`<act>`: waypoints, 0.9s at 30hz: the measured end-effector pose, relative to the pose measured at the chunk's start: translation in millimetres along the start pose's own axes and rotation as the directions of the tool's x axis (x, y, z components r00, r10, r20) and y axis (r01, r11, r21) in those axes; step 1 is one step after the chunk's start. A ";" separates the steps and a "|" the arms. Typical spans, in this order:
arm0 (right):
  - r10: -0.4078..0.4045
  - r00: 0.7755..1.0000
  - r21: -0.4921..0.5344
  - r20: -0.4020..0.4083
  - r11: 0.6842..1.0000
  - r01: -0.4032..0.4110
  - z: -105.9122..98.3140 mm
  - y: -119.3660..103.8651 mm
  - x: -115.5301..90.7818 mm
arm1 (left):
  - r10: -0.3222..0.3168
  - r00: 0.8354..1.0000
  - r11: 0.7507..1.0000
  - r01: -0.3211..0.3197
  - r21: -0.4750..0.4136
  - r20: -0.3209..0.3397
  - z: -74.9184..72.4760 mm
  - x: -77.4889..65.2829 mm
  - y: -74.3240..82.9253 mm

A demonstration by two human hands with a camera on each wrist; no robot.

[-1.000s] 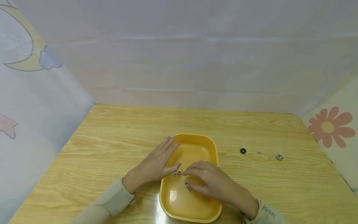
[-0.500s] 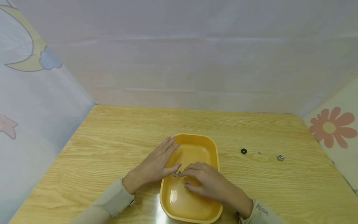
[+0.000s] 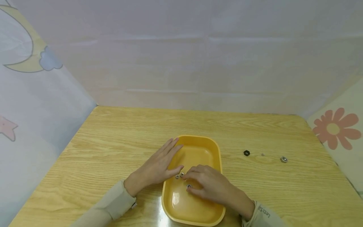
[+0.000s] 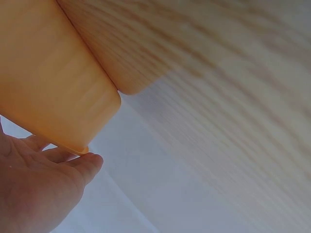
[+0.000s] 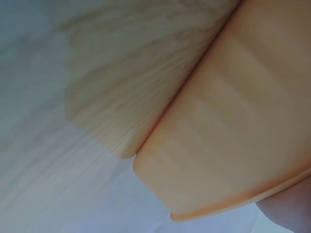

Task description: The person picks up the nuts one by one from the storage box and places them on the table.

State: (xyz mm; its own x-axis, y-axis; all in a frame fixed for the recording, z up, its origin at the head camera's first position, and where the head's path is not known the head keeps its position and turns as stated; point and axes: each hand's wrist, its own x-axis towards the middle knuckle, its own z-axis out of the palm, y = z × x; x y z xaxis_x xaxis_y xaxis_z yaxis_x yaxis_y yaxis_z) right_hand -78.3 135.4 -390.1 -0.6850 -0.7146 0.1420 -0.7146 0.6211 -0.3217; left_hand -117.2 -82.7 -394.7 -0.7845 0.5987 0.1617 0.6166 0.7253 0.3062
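Note:
My left hand (image 3: 158, 165) rests on the left rim of a yellow tray (image 3: 175, 217), its fingers extended over the edge; the left wrist view shows the fingertips at the rim. Inside the tray, two small silver nuts (image 3: 181, 174) lie just beside the left thumb. My right hand (image 3: 211, 184) is over the tray with bent fingers, thumb and index tips apart. A larger silver nut (image 3: 189, 187) sits at its thumb tip, partly covered. Whatever lies beneath the right palm is hidden. In the right wrist view only a bit of that hand (image 5: 286, 208) shows behind the tray wall.
To the right of the tray, a black nut (image 3: 246, 153), a tiny silver nut (image 3: 262, 154) and a large silver nut (image 3: 284, 159) lie in a row on the wooden table (image 3: 127, 132). Pale printed cloth (image 3: 181, 69) encloses the table's back and sides.
My right hand has shifted slightly left and its thumb now covers a small piece that showed beside the larger nut. The left hand stays on the rim.

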 end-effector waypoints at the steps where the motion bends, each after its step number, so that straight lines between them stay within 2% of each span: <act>1: 0.000 1.000 -0.007 0.003 1.000 0.000 0.4 0.1 0.0 | -0.001 1.000 1.000 0.001 0.001 0.001 0.0 -0.2 -0.1; 14: 0.026 0.997 -0.130 0.068 0.991 -0.017 5.2 -3.6 0.7 | -0.004 1.000 1.000 0.004 0.018 -0.004 1.3 -1.5 -1.4; 27: 0.038 0.992 -0.184 0.119 0.983 -0.016 3.7 -4.1 -0.1 | 0.004 1.000 1.000 -0.004 0.024 -0.012 1.2 0.3 -1.0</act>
State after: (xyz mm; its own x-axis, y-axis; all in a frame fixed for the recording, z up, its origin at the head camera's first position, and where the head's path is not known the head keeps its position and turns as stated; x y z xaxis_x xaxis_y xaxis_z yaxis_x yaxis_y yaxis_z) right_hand -74.8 131.7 -392.2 -0.6900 -0.7237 0.0171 -0.7177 0.6808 -0.1466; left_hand -117.9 -82.8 -396.1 -0.7827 0.5975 0.1743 0.6211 0.7309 0.2829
